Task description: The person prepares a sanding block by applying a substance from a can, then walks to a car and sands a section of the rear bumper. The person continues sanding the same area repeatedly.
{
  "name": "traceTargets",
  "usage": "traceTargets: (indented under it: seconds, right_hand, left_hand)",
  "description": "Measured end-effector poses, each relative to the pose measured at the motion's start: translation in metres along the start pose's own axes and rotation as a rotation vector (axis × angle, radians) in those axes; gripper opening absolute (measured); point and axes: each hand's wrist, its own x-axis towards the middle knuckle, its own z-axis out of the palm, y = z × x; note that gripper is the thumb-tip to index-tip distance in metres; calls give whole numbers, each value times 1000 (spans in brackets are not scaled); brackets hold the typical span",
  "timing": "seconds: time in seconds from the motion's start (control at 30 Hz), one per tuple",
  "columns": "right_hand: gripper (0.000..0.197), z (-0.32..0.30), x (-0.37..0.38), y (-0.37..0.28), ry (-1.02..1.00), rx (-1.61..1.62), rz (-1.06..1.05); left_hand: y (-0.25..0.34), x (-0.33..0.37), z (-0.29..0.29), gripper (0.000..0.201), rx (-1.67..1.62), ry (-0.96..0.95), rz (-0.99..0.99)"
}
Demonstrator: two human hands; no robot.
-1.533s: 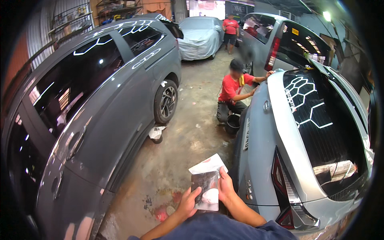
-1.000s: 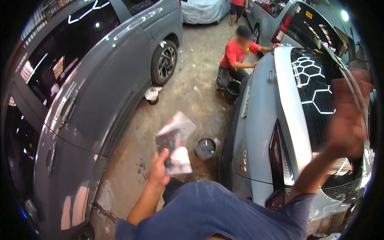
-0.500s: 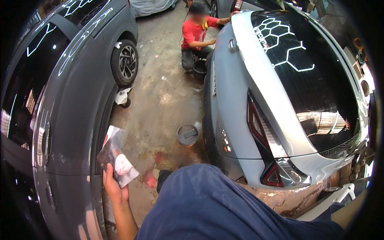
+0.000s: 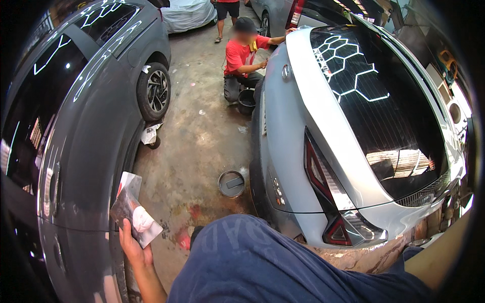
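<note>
A garage floor (image 4: 202, 151) is shown from above, between a dark grey car (image 4: 86, 141) at nine o'clock and a silver car (image 4: 323, 151) at three o'clock. The left hand (image 4: 134, 247), at seven o'clock, is closed around the lower edge of a crumpled sheet (image 4: 132, 212), seemingly sandpaper or a cloth, though its kind cannot be settled at this size. The sheet is held just beside the flank of the grey car; whether it touches the panel cannot be told. The right forearm (image 4: 439, 257) enters at four o'clock behind the silver car's rear corner, and its hand lies outside the frame, so its state is not shown. At six o'clock the view is filled by the wearer's blue-clad knee (image 4: 273, 267). A round lid (image 4: 231, 183) lies on the floor at the centre, close to the silver car's bumper. At twelve o'clock a crouching person in a red shirt (image 4: 240, 55) is seen with a hand on the silver car, a dark bucket (image 4: 247, 101) beside the knees; a second person's legs (image 4: 227, 15) stand beyond. Progress is judged to be early: the sheet is in hand and brought to the grey car's side, but no worked patch can be made out on the panel.
</note>
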Motion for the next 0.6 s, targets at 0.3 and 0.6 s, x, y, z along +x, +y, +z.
traceTargets:
  seconds: [0.3, 0.6]
  right_hand:
    - [60, 0, 0, 1, 42, 40, 27]
    - [56, 1, 3, 2, 51, 63, 33]
  left_hand:
    - [-6, -3, -8, 48, -21, -81, 14]
    - [-10, -7, -18, 45, -4, -6, -4]
